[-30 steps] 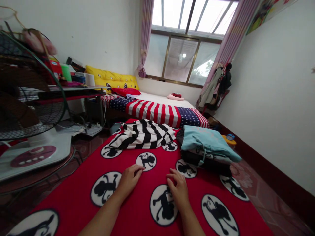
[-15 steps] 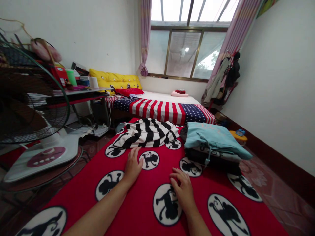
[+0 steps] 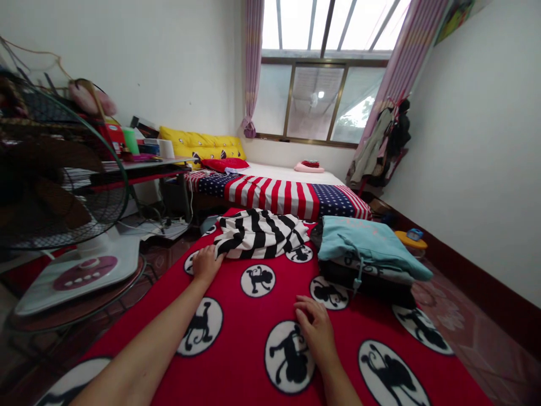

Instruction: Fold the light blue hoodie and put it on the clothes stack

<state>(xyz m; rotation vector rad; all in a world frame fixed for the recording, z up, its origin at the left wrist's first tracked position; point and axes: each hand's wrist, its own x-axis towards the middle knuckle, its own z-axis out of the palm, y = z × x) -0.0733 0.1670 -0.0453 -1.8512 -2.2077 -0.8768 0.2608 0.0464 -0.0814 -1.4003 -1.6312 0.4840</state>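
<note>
A rumpled black-and-white striped garment (image 3: 262, 234) lies on the red blanket (image 3: 245, 332), which has round monkey prints. My left hand (image 3: 207, 264) is at the garment's near left edge, its fingers bent and closed on the cloth there; the fingertips are partly hidden. Lower and to the right, my right hand (image 3: 315, 324) rests on the blanket beside a monkey print, fingers loosely curved and apart, holding nothing. Beyond it sits a stack of folded clothes, with a light blue drawstring garment (image 3: 372, 245) on top and a black one (image 3: 367, 285) beneath.
A fan (image 3: 63, 192) stands on a round stool at the left, close to the blanket's edge. Behind it is a cluttered desk (image 3: 147, 163). A bed with a flag-pattern cover (image 3: 274, 194) lies ahead under the window. A small yellow stool (image 3: 409, 239) is at the right.
My left hand has moved left and slightly forward from the blanket onto the striped garment's edge. The garment's left end has drawn in and bunched. My right hand has stayed nearly still.
</note>
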